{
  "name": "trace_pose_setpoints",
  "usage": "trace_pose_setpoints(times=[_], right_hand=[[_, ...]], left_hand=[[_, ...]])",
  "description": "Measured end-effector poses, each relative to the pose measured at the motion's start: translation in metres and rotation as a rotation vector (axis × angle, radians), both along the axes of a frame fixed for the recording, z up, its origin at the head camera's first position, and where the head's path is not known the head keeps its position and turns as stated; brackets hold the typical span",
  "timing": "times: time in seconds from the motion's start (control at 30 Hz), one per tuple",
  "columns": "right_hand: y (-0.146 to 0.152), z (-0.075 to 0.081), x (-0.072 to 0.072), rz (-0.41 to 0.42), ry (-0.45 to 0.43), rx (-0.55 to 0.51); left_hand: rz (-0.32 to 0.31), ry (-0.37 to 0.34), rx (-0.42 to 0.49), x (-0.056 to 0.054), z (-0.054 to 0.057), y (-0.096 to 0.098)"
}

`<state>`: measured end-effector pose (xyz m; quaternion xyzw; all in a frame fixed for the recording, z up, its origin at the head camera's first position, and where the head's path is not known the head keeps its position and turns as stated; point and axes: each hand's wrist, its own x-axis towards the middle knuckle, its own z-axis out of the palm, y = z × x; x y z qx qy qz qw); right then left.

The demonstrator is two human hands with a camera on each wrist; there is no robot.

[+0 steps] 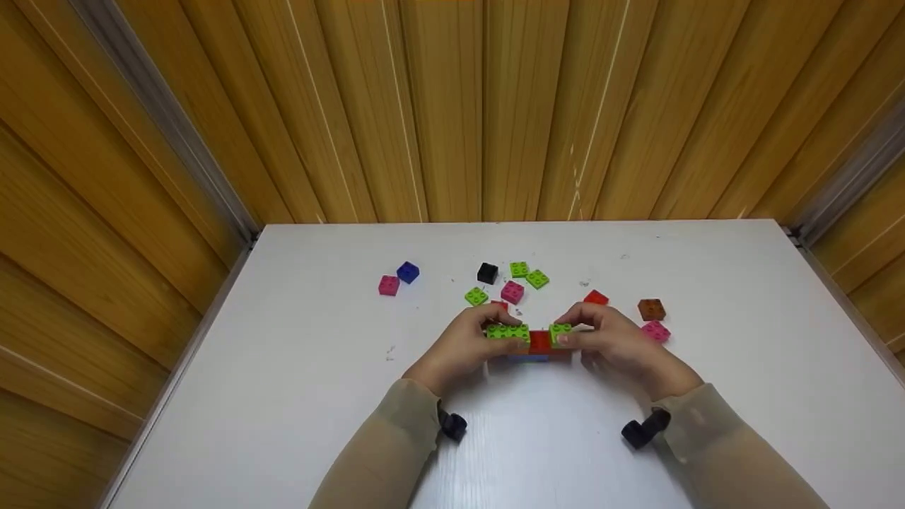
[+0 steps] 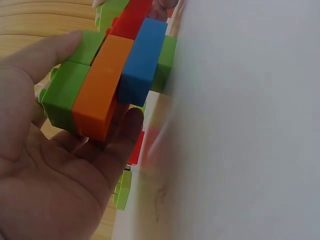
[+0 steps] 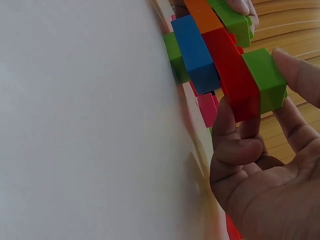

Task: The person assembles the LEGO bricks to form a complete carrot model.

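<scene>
Both hands are on a small stack of toy building bricks above the white table. A blue brick (image 2: 144, 60) sits over a green brick (image 3: 175, 57) at the bottom. Side by side on the blue one are an orange brick (image 2: 102, 80) and a red brick (image 3: 231, 72). My left hand (image 1: 463, 346) grips two adjoining green bricks (image 2: 65, 95) on top of the orange one, thumb and fingers on opposite sides. With thumb and finger, my right hand (image 1: 622, 346) pinches a green brick (image 3: 265, 77) at the red brick's outer end; its other fingers curl under the red brick.
Loose bricks lie behind the hands: a black brick (image 1: 487, 273), a pink brick (image 1: 512, 292) and several green ones. A blue brick (image 1: 408, 272) and another pink brick (image 1: 389, 285) are farther left. To the right is a brown brick (image 1: 651, 309). A wood-patterned wall (image 1: 452, 113) borders the table.
</scene>
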<state>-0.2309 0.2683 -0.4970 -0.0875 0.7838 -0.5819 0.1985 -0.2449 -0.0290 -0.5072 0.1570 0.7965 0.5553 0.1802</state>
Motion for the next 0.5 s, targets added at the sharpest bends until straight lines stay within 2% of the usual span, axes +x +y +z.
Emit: trace_pose_setpoints(times=[0.5], right_hand=[[-0.0013, 0.0002, 0.0004, -0.018, -0.023, 0.006]], left_hand=[[0.028, -0.043, 0.016, 0.0002, -0.0004, 0.0035]])
